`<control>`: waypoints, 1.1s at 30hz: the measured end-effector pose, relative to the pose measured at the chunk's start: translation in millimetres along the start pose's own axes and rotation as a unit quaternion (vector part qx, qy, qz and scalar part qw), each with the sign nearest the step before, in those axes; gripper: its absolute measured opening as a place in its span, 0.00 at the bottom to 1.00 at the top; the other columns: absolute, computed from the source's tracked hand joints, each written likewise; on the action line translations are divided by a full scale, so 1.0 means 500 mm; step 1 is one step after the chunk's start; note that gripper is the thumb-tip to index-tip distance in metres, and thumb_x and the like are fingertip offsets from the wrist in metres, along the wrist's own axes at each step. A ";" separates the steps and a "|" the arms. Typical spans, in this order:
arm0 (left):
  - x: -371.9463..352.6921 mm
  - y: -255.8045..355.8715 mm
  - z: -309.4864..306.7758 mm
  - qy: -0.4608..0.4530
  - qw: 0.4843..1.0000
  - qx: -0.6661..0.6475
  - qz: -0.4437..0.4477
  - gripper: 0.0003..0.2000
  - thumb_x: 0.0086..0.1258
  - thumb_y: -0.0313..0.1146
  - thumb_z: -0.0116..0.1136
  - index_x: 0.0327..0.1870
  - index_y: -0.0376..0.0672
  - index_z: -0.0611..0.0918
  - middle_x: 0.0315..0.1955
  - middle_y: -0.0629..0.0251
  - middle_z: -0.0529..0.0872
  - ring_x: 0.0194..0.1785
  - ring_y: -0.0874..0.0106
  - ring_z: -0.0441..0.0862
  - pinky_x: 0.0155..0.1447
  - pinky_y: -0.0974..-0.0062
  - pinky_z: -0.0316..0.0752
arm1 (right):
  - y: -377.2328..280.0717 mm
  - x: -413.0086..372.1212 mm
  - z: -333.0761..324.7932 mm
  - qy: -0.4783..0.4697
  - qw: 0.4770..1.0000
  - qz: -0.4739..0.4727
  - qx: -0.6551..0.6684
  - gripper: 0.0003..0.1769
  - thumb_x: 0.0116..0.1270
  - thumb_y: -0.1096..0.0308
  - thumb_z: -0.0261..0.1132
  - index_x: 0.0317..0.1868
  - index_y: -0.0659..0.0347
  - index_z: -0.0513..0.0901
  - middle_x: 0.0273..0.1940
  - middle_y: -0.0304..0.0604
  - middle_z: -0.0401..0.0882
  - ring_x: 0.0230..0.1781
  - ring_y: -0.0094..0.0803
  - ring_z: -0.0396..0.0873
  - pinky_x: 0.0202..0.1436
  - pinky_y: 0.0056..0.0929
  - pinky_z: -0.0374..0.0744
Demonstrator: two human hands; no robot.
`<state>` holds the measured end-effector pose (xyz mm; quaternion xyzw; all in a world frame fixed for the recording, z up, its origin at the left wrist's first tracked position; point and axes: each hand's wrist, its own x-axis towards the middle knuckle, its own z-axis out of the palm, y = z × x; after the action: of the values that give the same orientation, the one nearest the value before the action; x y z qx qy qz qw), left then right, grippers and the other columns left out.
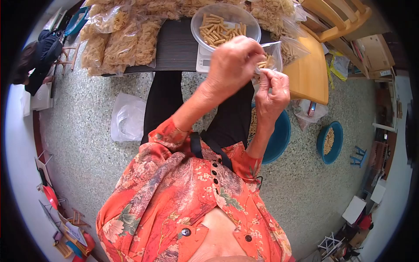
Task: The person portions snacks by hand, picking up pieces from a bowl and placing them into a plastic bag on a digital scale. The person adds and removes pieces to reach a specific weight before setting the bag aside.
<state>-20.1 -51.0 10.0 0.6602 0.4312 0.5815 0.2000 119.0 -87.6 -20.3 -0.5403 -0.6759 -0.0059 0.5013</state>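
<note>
My left hand (233, 61) is curled closed at the mouth of a small clear plastic bag (276, 54). Motion smears its fingertips, and what they hold, if anything, is hidden. Lower down, my right hand (273, 91) pinches the bag's edge between thumb and fingers. Several short tan stick-shaped pieces (262, 63) show inside the bag between my hands. Just beyond my left hand, a clear round tub (196, 27) with more such sticks (214, 32) rests on a white scale (203, 62).
Filled clear bags (126, 41) cover the left and back of the dark table (173, 46). A wooden chair (312, 72) stands close on the right. Teal basins (281, 139) sit on the floor, the farther basin (322, 139) holding tan pieces. A person (43, 54) is at far left.
</note>
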 end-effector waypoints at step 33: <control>0.114 -0.133 -0.094 -0.202 0.937 -0.185 -0.218 0.11 0.70 0.35 0.70 0.44 0.36 0.87 0.34 0.66 0.91 0.36 0.83 0.86 0.32 0.86 0.77 | 0.024 0.003 0.014 -0.008 1.000 -0.003 -0.001 0.05 0.66 0.75 0.72 0.41 0.60 0.88 0.38 0.46 0.82 0.36 0.42 0.84 0.41 0.37 0.82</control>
<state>-89.3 20.0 4.7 0.6048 0.3996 0.4473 0.5238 123.4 -77.7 -28.9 -0.5386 -0.6813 -0.0038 0.4957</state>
